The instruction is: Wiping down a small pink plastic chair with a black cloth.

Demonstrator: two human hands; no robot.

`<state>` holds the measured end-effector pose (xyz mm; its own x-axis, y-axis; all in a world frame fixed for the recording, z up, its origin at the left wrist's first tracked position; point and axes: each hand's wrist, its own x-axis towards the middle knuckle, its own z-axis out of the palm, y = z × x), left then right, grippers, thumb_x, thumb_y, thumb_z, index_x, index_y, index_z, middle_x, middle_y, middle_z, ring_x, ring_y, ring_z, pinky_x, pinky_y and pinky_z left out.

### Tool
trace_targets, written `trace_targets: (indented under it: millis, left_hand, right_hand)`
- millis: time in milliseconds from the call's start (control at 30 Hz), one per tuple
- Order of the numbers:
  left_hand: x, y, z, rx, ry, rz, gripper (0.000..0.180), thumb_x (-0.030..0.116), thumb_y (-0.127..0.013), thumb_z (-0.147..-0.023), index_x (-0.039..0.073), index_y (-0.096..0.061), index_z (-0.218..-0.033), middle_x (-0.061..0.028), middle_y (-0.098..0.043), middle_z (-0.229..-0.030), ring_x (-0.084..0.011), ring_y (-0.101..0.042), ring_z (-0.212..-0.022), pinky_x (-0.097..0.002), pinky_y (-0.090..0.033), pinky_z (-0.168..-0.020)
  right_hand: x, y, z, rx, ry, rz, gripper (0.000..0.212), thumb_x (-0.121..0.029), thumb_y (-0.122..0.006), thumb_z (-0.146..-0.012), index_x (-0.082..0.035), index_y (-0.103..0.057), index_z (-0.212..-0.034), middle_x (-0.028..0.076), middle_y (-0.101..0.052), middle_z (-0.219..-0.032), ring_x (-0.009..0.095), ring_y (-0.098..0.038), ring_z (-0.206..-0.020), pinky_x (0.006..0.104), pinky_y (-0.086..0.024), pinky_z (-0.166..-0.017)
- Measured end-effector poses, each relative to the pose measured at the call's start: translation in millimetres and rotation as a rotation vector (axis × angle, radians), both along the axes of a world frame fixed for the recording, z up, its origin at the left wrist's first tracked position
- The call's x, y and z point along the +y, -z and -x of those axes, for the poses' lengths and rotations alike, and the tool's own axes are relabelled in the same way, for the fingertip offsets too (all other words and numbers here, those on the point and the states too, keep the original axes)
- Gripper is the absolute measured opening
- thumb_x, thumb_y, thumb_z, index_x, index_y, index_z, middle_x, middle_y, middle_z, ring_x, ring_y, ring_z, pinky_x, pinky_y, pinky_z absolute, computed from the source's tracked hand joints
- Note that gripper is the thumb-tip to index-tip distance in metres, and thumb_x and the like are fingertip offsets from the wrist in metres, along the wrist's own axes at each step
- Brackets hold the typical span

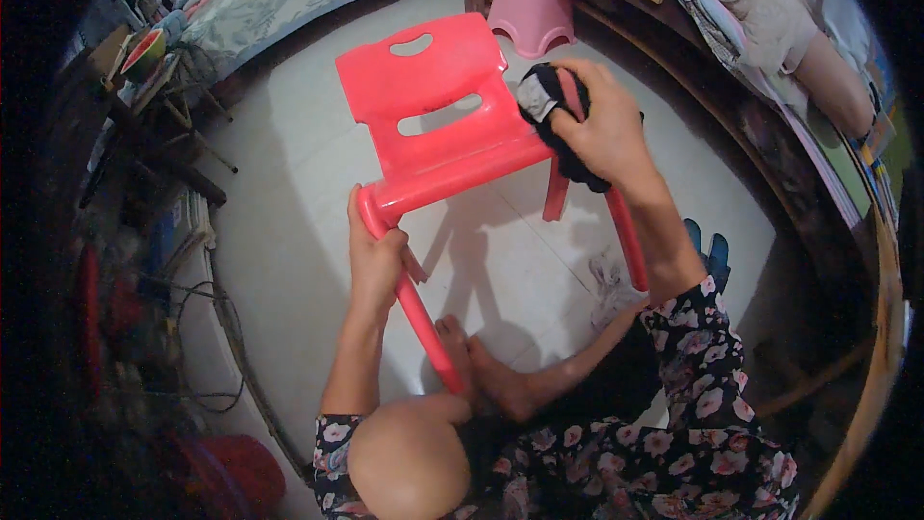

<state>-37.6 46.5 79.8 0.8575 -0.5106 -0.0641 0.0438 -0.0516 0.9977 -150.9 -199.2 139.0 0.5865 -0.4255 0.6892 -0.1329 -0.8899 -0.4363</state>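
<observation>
A red plastic chair (438, 149) with slots in its backrest is held tilted in front of me, above the floor. My left hand (375, 255) is wrapped round the near left corner, where a leg meets the seat edge. In my right hand (606, 125) is a bunched black cloth (576, 166) with a white patch. It lies against the chair's right corner and covers that part. My fingers are bent round the cloth.
My bare knee (409, 462) and feet are below the chair. A pink stool (531, 14) stands at the back by a wooden frame. Beds flank the far left and right; a person's limb (835, 87) rests on the right one. A crumpled pale cloth (616, 289) lies on the floor.
</observation>
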Motion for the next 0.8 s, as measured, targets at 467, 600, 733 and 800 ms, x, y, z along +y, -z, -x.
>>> trace_targets:
  millis: [467, 600, 733, 800]
  left_hand:
    - [2, 19, -7, 0.063, -0.018, 0.083, 0.03, -0.001, -0.047, -0.084, 0.004, -0.041, -0.113, -0.0066, -0.058, -0.079, -0.0114, -0.056, -0.054, -0.0231, -0.041, -0.041]
    - [8, 20, -10, 0.028, -0.019, 0.094, 0.066, -0.007, -0.043, -0.075, 0.01, -0.026, -0.137, -0.0058, -0.054, -0.081, -0.0105, -0.05, -0.053, -0.0234, -0.041, -0.041]
    - [7, 11, -6, 0.029, -0.013, 0.1, 0.083, -0.006, -0.043, -0.072, 0.015, -0.013, -0.147, -0.0072, -0.053, -0.087, -0.0103, -0.049, -0.055, -0.0228, -0.042, -0.043]
    - [6, 12, -5, 0.017, -0.027, 0.074, 0.082, -0.005, -0.043, -0.072, 0.014, -0.014, -0.147, -0.0073, -0.053, -0.086, -0.0108, -0.049, -0.055, -0.0234, -0.043, -0.044]
  right_hand:
    - [131, -4, -63, 0.076, -0.425, -0.09, 0.034, -0.015, -0.069, -0.066, -0.007, -0.054, -0.096, 0.02, -0.054, -0.091, 0.037, -0.063, -0.077, 0.0452, -0.053, -0.065]
    - [85, -6, -40, 0.133, -0.333, -0.128, 0.04, -0.02, -0.066, -0.072, -0.01, -0.058, -0.11, 0.016, -0.06, -0.102, 0.032, -0.061, -0.093, 0.0385, -0.05, -0.079]
    - [8, -10, -1, 0.133, -0.13, -0.191, 0.039, -0.019, -0.063, -0.071, -0.009, -0.057, -0.108, 0.015, -0.061, -0.1, 0.032, -0.059, -0.093, 0.0383, -0.046, -0.083]
    - [-9, 1, 3, 0.055, -0.105, -0.175, 0.033, -0.02, -0.063, -0.07, -0.009, -0.059, -0.1, 0.015, -0.06, -0.092, 0.036, -0.058, -0.088, 0.0425, -0.047, -0.078]
